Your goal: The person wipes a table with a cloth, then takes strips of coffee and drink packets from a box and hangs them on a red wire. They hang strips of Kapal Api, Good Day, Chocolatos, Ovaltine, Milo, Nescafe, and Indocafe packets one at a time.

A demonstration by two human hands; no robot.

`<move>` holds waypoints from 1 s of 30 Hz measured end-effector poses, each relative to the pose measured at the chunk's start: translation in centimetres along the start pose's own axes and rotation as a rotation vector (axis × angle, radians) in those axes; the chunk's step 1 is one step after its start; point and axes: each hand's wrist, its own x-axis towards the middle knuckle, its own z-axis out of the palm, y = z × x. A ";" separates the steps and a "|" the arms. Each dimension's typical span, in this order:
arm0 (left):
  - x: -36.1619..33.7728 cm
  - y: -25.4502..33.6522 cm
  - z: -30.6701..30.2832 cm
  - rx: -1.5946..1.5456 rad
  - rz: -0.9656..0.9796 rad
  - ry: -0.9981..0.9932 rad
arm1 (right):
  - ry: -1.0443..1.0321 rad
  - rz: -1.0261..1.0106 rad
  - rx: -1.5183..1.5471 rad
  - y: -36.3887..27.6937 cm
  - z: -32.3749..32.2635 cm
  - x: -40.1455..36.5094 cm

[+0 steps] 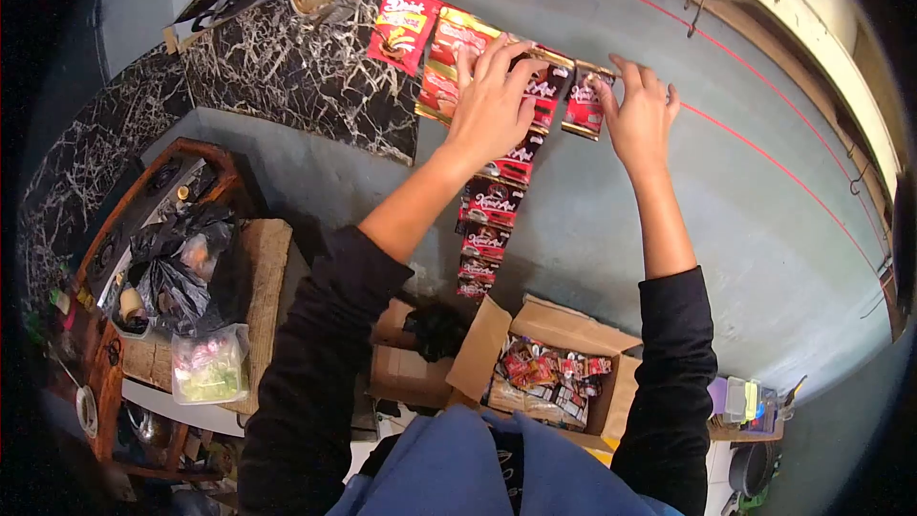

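My left hand [492, 96] lies flat, fingers spread, on a hanging strip of dark red sachets [492, 220] that runs down the grey-blue wall. My right hand [638, 113] pinches a single dark red sachet [583, 107] at the top of the strip, right beside the left hand. More sachet packs in red and orange [406, 27] hang to the left of my hands. Both arms wear black sleeves.
An open cardboard box [559, 377] full of sachets sits below the strip. To the left are a wooden counter with a black plastic bag [177, 272], a clear bag of greens [210, 368] and a gas stove [143, 205]. A red cord [764, 148] crosses the wall.
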 end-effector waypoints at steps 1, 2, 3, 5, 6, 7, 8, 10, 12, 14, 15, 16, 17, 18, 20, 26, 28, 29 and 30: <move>-1.1 0.7 0.1 -0.034 -0.001 0.035 | 0.108 -0.069 0.020 0.0 -0.5 -0.9; -2.9 1.9 0.4 -0.083 -0.052 0.087 | 0.087 -0.053 0.023 0.1 -1.3 -2.1; -5.1 3.1 0.8 -0.115 -0.072 0.127 | 0.131 -0.088 0.065 0.1 -2.5 -3.7; -10.1 5.5 2.3 -0.168 -0.110 0.125 | 0.135 -0.093 0.100 0.9 -3.9 -8.5; -13.1 6.8 3.5 -0.276 -0.166 0.187 | 0.137 -0.044 0.188 2.0 -4.1 -12.1; -16.2 8.2 4.5 -0.388 -0.234 0.246 | 0.135 0.012 0.267 3.0 -4.2 -15.9; -19.0 9.5 5.6 -0.417 -0.275 0.196 | 0.076 0.047 0.248 4.1 -4.1 -19.6; -24.8 12.7 7.5 -0.610 -0.556 -0.105 | -0.280 0.459 0.355 6.2 -4.1 -28.0; -30.6 15.0 9.3 -0.704 -0.737 -0.461 | -0.522 0.775 0.491 8.7 -3.5 -36.8; -35.8 16.7 11.1 -0.861 -0.997 -0.844 | -0.857 0.796 0.255 10.5 -4.0 -44.8; -38.8 17.4 12.0 -0.862 -1.010 -0.859 | -0.871 0.802 0.314 11.5 -3.7 -50.3; -41.9 18.2 12.7 -0.844 -0.999 -1.001 | -0.881 0.808 0.374 12.1 -4.0 -54.3; -43.6 19.1 13.0 -0.824 -0.983 -1.142 | -0.990 0.851 0.329 11.5 -5.4 -54.3; -43.5 20.4 12.4 -0.824 -0.989 -1.154 | -1.096 0.889 0.284 11.0 -6.6 -54.0; -42.3 22.7 11.0 -0.333 -0.687 -1.044 | -1.086 0.940 0.320 10.8 -6.8 -57.2; -42.8 23.1 16.3 -0.289 -0.299 -1.002 | -1.063 0.861 0.186 8.4 -4.9 -59.3; -44.2 22.2 18.3 0.063 -0.375 -1.454 | -1.083 0.794 0.215 8.3 -4.8 -57.4; -44.9 21.7 18.7 0.099 -0.341 -1.490 | -1.078 0.793 0.220 8.3 -4.0 -58.1; -44.4 22.0 18.9 0.105 -0.340 -1.488 | -1.072 0.618 0.202 8.2 -3.0 -60.0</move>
